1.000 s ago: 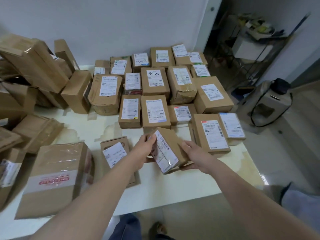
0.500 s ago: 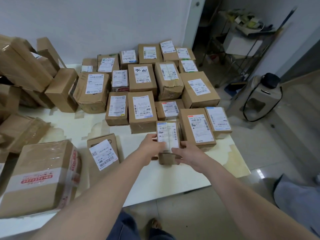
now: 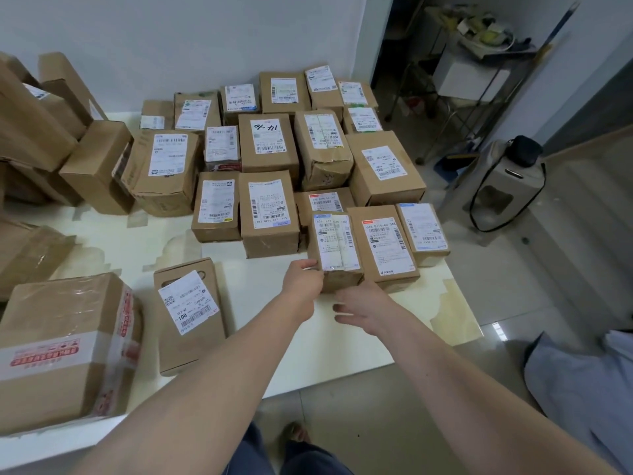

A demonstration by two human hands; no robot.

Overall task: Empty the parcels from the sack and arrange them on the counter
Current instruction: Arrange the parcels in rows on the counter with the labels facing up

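Counter (image 3: pixel 274 313): pale cream top w/ worn patches, against grey wall (image 3: pixel 171 46); rows of brown boxes (image 3: pixel 267 145), labels up, at the back.
Room: tiled floor (image 3: pixel 479 269) to my R; metal rack (image 3: pixel 479 73) in far corner; grey bag (image 3: pixel 507 186) on floor near it.
Parcel (image 3: pixel 337 248): flat on counter, front row, label up, touching neighbour box (image 3: pixel 387 248) on its R.
L hand (image 3: pixel 303 281): my fingers curled on parcel's near-L corner, gripping it.
R hand (image 3: pixel 363 308): fingers spread & loose, holding nothing, just in front of parcel; can't tell if thumb touches it.

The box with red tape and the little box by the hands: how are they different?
The box with red tape is far bigger than the little box. The box with red tape stands alone by the counter edge; the little box sits in a row, the left hand holding its corner. Both are brown cardboard.
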